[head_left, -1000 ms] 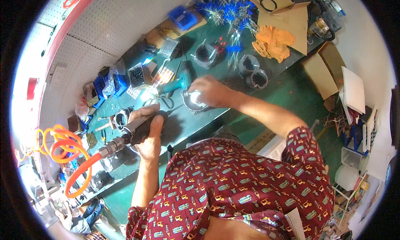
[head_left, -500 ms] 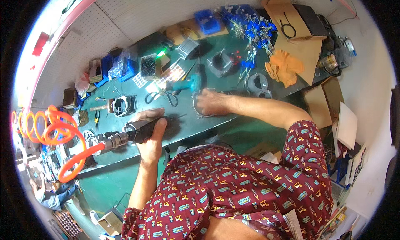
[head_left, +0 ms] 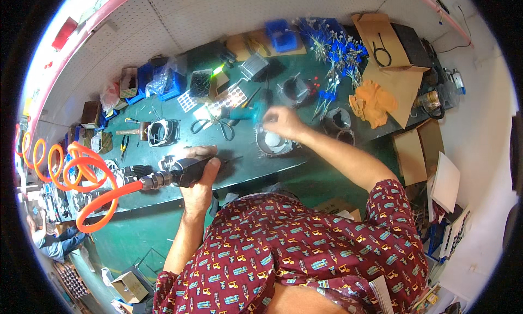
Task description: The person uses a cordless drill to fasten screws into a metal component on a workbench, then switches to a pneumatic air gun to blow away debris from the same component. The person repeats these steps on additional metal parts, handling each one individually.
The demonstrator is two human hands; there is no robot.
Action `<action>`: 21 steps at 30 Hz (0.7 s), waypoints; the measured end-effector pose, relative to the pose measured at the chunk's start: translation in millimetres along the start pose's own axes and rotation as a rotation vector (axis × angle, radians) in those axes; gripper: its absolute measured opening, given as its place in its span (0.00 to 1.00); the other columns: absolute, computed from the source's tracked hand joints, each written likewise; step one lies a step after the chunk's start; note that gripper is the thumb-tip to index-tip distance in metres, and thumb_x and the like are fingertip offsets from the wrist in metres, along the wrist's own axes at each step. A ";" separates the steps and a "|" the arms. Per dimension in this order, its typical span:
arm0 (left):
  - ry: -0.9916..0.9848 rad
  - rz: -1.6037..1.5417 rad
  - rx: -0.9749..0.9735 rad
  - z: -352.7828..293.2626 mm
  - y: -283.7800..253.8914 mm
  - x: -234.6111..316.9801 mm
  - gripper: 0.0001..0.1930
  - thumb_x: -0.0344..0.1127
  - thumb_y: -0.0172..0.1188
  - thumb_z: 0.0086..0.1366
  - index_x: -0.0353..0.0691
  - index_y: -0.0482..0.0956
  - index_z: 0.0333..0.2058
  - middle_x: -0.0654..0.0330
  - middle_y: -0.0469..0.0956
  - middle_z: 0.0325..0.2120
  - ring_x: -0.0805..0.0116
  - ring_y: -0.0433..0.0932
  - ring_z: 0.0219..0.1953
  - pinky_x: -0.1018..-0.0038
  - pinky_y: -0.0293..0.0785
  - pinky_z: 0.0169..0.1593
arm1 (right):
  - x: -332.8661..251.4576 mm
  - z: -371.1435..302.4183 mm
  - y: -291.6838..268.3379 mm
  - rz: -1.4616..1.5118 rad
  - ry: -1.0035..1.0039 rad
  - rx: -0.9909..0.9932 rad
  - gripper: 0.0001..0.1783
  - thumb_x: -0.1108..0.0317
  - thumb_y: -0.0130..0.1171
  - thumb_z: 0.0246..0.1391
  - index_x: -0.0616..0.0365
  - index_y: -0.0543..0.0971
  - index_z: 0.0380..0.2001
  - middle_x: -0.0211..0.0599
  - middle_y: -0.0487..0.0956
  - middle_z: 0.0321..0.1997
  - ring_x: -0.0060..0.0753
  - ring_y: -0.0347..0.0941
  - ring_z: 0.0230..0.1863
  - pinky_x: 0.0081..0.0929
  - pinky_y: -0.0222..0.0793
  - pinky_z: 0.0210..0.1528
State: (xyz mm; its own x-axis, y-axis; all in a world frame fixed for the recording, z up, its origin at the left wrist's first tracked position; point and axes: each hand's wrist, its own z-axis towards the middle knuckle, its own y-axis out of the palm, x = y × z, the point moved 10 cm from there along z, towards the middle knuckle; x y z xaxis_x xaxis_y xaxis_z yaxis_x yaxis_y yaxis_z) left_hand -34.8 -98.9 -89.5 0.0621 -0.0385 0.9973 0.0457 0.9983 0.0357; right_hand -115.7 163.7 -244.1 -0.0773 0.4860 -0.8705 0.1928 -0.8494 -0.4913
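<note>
My left hand [head_left: 202, 164] is closed around a black air blow gun [head_left: 190, 171], whose thin nozzle points right above the bench edge. An orange coiled hose [head_left: 109, 206] joins it through a metal coupling. My right hand [head_left: 280, 122] hovers over the far rim of a grey round housing [head_left: 271, 145] with a pale disc inside. Its fingers are curled together, and anything between them is hidden. Just left of those fingers lies a teal power drill [head_left: 248, 113], partly blurred. Black-handled scissors [head_left: 218, 127] rest left of the housing.
Farther back are another round housing [head_left: 293, 89], blue-ended wire bundles [head_left: 348, 58] and a blue bin [head_left: 281, 37]. Orange gloves [head_left: 373, 102] lie on cardboard at right. A hammer [head_left: 133, 131] and an open ring-shaped part [head_left: 162, 133] sit at left. A person [head_left: 57, 246] is far left.
My right hand has lifted from the grey housing and moved up and slightly right, uncovering the pale disc. My left hand still holds the blow gun. The view has shifted a little.
</note>
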 end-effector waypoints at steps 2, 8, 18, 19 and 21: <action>-0.022 -0.043 0.010 -2.1 -1.5 -1.7 0.11 0.23 0.65 0.59 0.35 0.77 0.41 0.57 0.80 0.41 0.66 0.77 0.46 0.67 0.71 0.54 | -22.2 -9.3 24.8 -0.436 -0.271 -0.075 0.12 0.62 0.66 0.44 0.55 0.83 0.32 0.44 0.80 0.36 0.47 0.79 0.35 0.46 0.76 0.38; -0.057 -0.154 -0.005 -5.3 -4.3 -10.1 0.13 0.22 0.64 0.59 0.38 0.74 0.42 0.58 0.78 0.41 0.69 0.75 0.44 0.70 0.73 0.50 | -27.3 -13.1 58.7 -0.783 -0.089 -0.290 0.12 0.68 0.57 0.49 0.64 0.83 0.31 0.53 0.82 0.32 0.55 0.82 0.37 0.49 0.78 0.43; 0.013 -0.056 0.018 -7.6 -35.9 -6.0 0.11 0.20 0.65 0.58 0.37 0.77 0.39 0.59 0.79 0.39 0.70 0.76 0.42 0.71 0.73 0.48 | -13.0 -23.0 55.2 -0.845 0.087 -0.136 0.08 0.68 0.57 0.46 0.62 0.80 0.28 0.50 0.82 0.33 0.53 0.81 0.37 0.52 0.76 0.40; -0.008 -0.132 0.076 -10.2 -42.8 -14.7 0.10 0.21 0.65 0.58 0.37 0.78 0.38 0.59 0.79 0.39 0.69 0.76 0.42 0.71 0.73 0.48 | -15.5 -24.9 54.5 -0.842 0.059 -0.121 0.09 0.69 0.57 0.47 0.63 0.80 0.29 0.52 0.82 0.33 0.54 0.80 0.38 0.52 0.75 0.41; 0.045 -0.150 0.068 -10.3 -53.8 -10.1 0.10 0.21 0.65 0.58 0.37 0.78 0.38 0.59 0.80 0.39 0.68 0.77 0.43 0.70 0.73 0.49 | -14.5 -26.8 52.5 -0.820 0.064 -0.116 0.09 0.69 0.57 0.47 0.65 0.79 0.29 0.54 0.81 0.34 0.57 0.79 0.40 0.52 0.75 0.43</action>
State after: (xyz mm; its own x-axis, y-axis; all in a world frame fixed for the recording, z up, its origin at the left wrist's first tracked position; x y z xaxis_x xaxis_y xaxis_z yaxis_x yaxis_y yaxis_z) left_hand -27.6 -152.6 -102.1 0.1047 -0.1874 0.9767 -0.0095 0.9819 0.1894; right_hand -78.2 117.5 -256.5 -0.1818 0.9555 -0.2322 0.1993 -0.1954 -0.9602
